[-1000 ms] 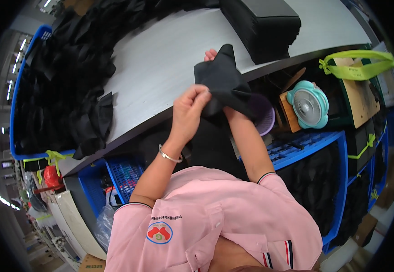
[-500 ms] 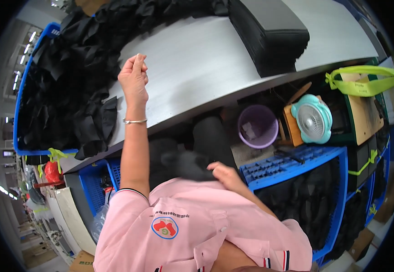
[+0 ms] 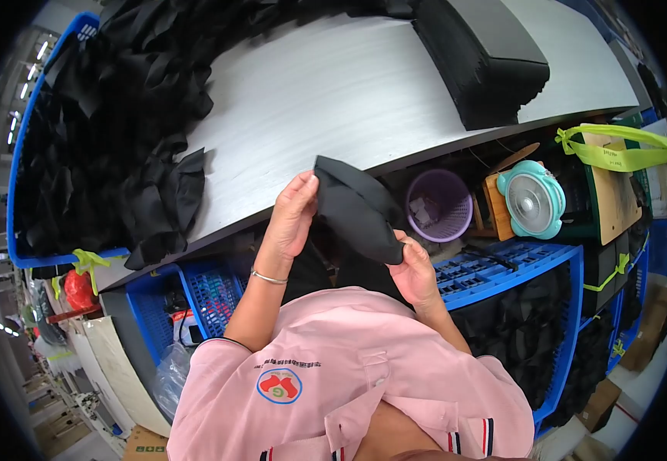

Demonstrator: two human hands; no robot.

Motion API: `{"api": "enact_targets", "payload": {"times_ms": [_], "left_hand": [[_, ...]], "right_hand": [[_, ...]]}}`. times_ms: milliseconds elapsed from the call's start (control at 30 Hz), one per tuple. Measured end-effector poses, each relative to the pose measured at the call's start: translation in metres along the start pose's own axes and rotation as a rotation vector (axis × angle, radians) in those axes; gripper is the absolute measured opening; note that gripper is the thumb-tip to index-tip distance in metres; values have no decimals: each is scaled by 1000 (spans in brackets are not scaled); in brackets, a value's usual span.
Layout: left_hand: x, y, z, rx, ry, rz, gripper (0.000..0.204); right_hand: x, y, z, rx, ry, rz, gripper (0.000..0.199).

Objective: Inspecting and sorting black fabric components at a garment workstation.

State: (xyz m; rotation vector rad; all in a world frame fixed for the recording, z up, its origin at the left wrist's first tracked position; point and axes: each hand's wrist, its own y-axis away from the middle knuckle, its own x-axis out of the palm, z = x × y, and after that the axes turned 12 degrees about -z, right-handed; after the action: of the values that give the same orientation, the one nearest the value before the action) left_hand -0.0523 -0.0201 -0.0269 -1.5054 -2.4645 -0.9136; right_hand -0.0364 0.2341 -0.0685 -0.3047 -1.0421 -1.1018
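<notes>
A piece of black fabric (image 3: 356, 207) is held in front of my chest, just below the edge of the grey table (image 3: 333, 100). My left hand (image 3: 293, 215) pinches its upper left corner. My right hand (image 3: 414, 269) grips its lower right end from below. A big heap of black fabric pieces (image 3: 110, 115) covers the table's left part, spilling from a blue bin (image 3: 18, 154). A neat stack of black pieces (image 3: 487, 58) stands on the table at the right.
Under the table sit a purple basket (image 3: 439, 203), a teal fan (image 3: 533, 201), a wooden board with green straps (image 3: 617, 177) and blue crates (image 3: 518, 269) holding more black fabric. A blue crate (image 3: 203, 292) stands at the lower left.
My left hand came back from the pile on the table with a black piece. My right hand rose from my lap and took hold of its other end.
</notes>
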Motion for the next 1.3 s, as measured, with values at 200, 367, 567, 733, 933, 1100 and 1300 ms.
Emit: {"api": "enact_targets", "payload": {"times_ms": [200, 367, 567, 733, 933, 1100, 1300], "left_hand": [[-7, -3, -7, -92, 116, 94, 53], [-11, 1, -8, -200, 291, 65, 44], [-18, 4, -8, -234, 351, 85, 11], [-18, 7, -1, -112, 261, 2, 13], [-22, 22, -8, -116, 155, 103, 11], [-38, 25, -11, -130, 148, 98, 10], [-26, 34, -6, -58, -14, 171, 13]], "right_hand": [[6, 2, -19, 169, -285, -198, 23], [5, 6, -19, 186, -330, -300, 19], [27, -7, -17, -75, 395, -556, 38], [73, -34, -23, -755, 1193, -375, 47], [94, -72, -26, -860, 1450, -245, 21], [98, -62, -17, -742, 1299, -153, 18], [101, -52, -26, -792, 1398, -142, 38]]}}
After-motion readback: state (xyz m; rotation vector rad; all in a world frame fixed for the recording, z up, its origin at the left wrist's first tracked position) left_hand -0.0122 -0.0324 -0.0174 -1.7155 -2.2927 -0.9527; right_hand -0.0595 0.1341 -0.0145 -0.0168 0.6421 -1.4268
